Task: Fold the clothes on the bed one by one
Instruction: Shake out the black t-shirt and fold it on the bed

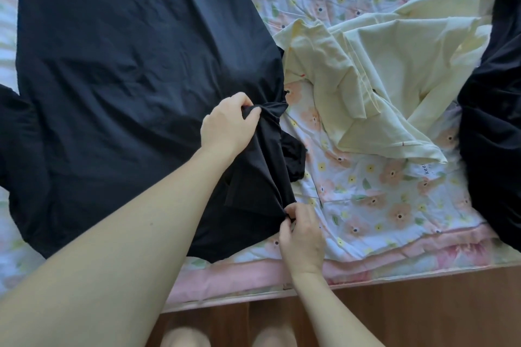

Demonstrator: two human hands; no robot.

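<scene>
A black shirt [118,70] lies spread across the left of the bed [366,220], its right sleeve bunched and lifted near the edge. A pale yellow shirt [380,70] lies crumpled just right of it. Another dark garment [490,135] is heaped at the far right.

Garment [112,65] at 10 o'clock: plain black, no pattern. Garment [394,70] at 2 o'clock: plain pale yellow. Garment [493,135] at 3 o'clock: black. Bed sheet [366,200]: white ground, peach and yellow flowers, green leaves, pink border. Floor [423,313] at 5 o'clock: brown wood.
</scene>
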